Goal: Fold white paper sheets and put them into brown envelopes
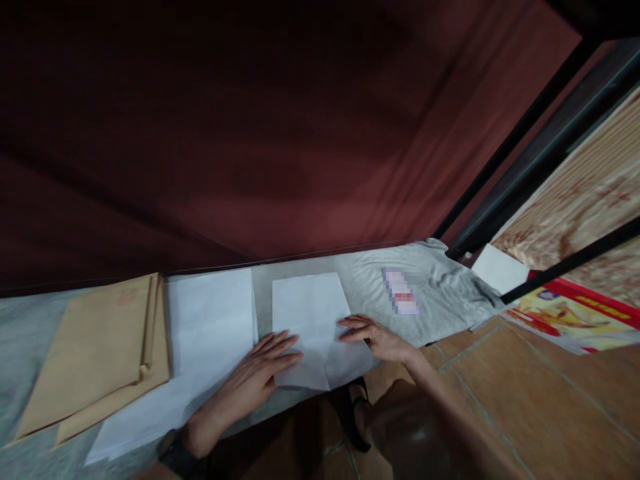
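White creased paper (320, 330), flat hands (260, 373), smooth tabletop (30, 347)

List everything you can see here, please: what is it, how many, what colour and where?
folded sheet: one, white, centre of the table, under both hands
paper stack: one, white, left of the folded sheet
envelopes: a few, tan, far left
cloth: one, grey, right end of the table, with a blurred label
curtain: one, dark red, behind the table
poster: one, red and yellow, on the floor at right
floor: brown tiles, lower right
left hand: flat on the sheet's left edge
right hand: fingers on the sheet's right edge
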`<state>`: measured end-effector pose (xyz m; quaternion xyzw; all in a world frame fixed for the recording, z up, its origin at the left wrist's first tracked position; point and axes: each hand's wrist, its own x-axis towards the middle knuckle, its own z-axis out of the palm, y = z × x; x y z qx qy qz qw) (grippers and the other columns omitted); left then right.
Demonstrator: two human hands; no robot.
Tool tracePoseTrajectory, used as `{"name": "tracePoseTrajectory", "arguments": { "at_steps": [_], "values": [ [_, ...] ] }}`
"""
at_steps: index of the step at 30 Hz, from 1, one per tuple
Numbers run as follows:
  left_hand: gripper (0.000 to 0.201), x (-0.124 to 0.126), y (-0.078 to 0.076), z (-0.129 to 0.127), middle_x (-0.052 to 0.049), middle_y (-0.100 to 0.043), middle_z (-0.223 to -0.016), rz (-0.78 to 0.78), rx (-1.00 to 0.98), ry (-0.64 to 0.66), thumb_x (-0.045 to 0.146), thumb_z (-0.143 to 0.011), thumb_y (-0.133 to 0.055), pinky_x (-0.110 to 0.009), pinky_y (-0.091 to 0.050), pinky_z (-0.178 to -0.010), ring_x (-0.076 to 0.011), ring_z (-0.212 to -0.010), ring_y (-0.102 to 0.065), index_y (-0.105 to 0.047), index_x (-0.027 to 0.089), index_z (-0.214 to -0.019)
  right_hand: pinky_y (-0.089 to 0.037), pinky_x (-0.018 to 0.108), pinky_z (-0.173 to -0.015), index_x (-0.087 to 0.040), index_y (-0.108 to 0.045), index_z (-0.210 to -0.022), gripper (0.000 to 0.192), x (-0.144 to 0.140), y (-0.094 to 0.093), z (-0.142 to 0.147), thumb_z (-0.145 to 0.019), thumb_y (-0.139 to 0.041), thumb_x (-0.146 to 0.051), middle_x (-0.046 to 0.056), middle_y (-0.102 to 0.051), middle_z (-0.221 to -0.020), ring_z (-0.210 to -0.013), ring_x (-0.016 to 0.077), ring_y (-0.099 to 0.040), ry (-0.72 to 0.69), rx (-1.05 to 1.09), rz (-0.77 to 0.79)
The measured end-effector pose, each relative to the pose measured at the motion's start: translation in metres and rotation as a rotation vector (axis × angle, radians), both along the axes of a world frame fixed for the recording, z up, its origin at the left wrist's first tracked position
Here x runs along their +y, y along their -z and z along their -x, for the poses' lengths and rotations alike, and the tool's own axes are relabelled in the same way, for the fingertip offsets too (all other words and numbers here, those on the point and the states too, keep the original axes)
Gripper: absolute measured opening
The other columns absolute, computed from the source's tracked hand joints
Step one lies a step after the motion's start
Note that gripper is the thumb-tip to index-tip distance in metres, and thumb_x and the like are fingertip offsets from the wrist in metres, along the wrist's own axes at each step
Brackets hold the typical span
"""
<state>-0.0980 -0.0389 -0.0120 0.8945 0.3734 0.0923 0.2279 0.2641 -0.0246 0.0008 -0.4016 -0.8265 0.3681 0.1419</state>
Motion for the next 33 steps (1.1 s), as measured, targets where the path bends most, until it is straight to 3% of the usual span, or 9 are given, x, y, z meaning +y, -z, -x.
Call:
{"name": "tracePoseTrajectory", "arguments": {
  "at_steps": [3, 5, 9, 12, 17, 21, 28, 33],
  "values": [
    [0.033, 0.004, -0.002, 0.000, 0.000, -0.070, -0.132, 0.088, -0.153, -0.166, 0.032, -0.092, -0.055, -0.042, -0.043, -0.114, -0.0233, -0.129, -0.059, -0.073, 0.033, -0.120, -0.042, 0.040, -0.110, -0.023, -0.078, -0.113, 0.035, 0.003, 0.000, -0.005, -0.095, -0.060, -0.048, 0.006, -0.070, -0.129, -0.124, 0.0264, -0.059, 0.090, 0.115, 0.123],
    [0.038, 0.008, -0.003, -0.002, -0.003, -0.079, -0.106, 0.184, -0.251, -0.327, 0.050, -0.092, -0.052, -0.037, -0.054, -0.097, -0.0252, -0.106, -0.070, -0.079, 0.025, -0.100, -0.051, 0.036, -0.095, -0.020, -0.079, -0.104, 0.040, 0.005, 0.004, -0.006, -0.094, -0.058, -0.053, 0.005, -0.076, -0.109, -0.104, 0.0248, -0.067, 0.223, 0.132, 0.201],
    [0.048, 0.018, -0.005, -0.008, -0.001, -0.072, -0.072, 0.327, -0.400, -0.536, 0.062, -0.086, -0.050, -0.028, -0.052, -0.068, -0.0203, -0.073, -0.064, -0.070, 0.020, -0.072, -0.050, 0.030, -0.073, -0.017, -0.077, -0.090, 0.043, 0.015, 0.014, 0.000, -0.090, -0.058, -0.055, 0.002, -0.073, -0.083, -0.076, 0.0195, -0.063, 0.402, 0.192, 0.238],
    [0.047, 0.027, -0.003, -0.012, 0.001, -0.060, -0.061, 0.277, -0.450, -0.642, 0.063, -0.083, -0.051, -0.026, -0.044, -0.060, -0.0166, -0.064, -0.055, -0.060, 0.021, -0.064, -0.046, 0.027, -0.069, -0.015, -0.075, -0.090, 0.042, 0.026, 0.021, 0.006, -0.089, -0.059, -0.054, 0.001, -0.070, -0.081, -0.072, 0.0170, -0.060, 0.434, 0.284, 0.236],
    [0.040, 0.038, -0.001, -0.018, 0.003, -0.051, -0.058, 0.145, -0.382, -0.722, 0.057, -0.085, -0.047, -0.026, -0.037, -0.058, -0.0149, -0.059, -0.050, -0.050, 0.023, -0.063, -0.038, 0.024, -0.058, -0.015, -0.071, -0.083, 0.040, 0.044, 0.029, 0.016, -0.089, -0.056, -0.052, -0.001, -0.062, -0.069, -0.063, 0.0138, -0.052, 0.519, 0.222, 0.159],
    [0.033, 0.047, -0.007, -0.025, 0.001, -0.057, -0.061, 0.100, -0.198, -0.784, 0.046, -0.090, -0.043, -0.027, -0.035, -0.061, -0.0163, -0.061, -0.055, -0.051, 0.024, -0.067, -0.034, 0.023, -0.056, -0.016, -0.069, -0.078, 0.035, 0.055, 0.028, 0.027, -0.092, -0.055, -0.044, -0.002, -0.059, -0.063, -0.060, 0.0133, -0.051, 0.621, 0.055, 0.063],
    [0.029, 0.065, -0.017, -0.034, -0.004, -0.074, -0.085, 0.100, 0.101, -0.877, 0.042, -0.097, -0.043, -0.028, -0.038, -0.066, -0.0215, -0.081, -0.068, -0.062, 0.024, -0.084, -0.040, 0.025, -0.065, -0.020, -0.075, -0.089, 0.030, 0.066, 0.009, 0.052, -0.097, -0.057, -0.043, 0.006, -0.075, -0.087, -0.081, 0.0193, -0.068, 0.753, -0.440, 0.000],
    [0.033, 0.070, -0.024, -0.039, -0.006, -0.076, -0.096, 0.112, 0.197, -0.902, 0.045, -0.100, -0.039, -0.029, -0.040, -0.066, -0.0233, -0.089, -0.070, -0.065, 0.025, -0.092, -0.045, 0.026, -0.072, -0.022, -0.075, -0.099, 0.033, 0.071, 0.003, 0.060, -0.100, -0.053, -0.046, 0.009, -0.077, -0.098, -0.092, 0.0218, -0.072, 0.779, -0.552, 0.019]
  ]
}}
